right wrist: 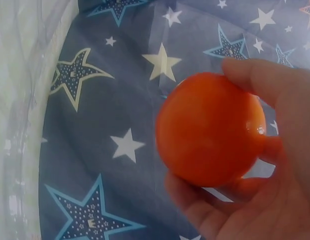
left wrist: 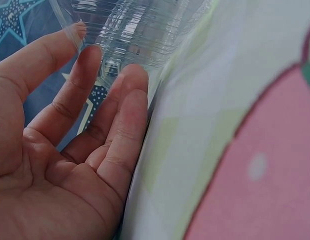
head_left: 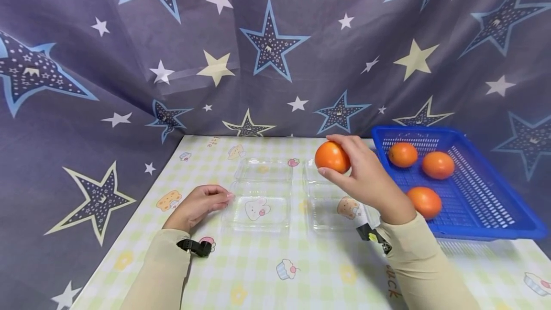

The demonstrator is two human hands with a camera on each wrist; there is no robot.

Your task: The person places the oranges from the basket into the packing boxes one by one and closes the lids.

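Note:
My right hand (head_left: 361, 176) grips an orange (head_left: 332, 157), holding it above the right clear plastic container (head_left: 329, 204). The right wrist view shows the round, glossy orange (right wrist: 210, 130) between the thumb and curled fingers. My left hand (head_left: 204, 204) rests by the left edge of another clear plastic container (head_left: 258, 207), its lid part folded open toward the back. In the left wrist view the loosely bent left-hand fingers (left wrist: 127, 120) reach the ridged wall of this container (left wrist: 130, 30), with the fingertips right at it.
A blue plastic basket (head_left: 482, 231) stands at the right with several oranges (head_left: 438, 165) in it. A checked tablecloth (head_left: 258, 257) with cartoon prints covers the table. Behind and to the left hangs a dark curtain (head_left: 275, 94) with stars.

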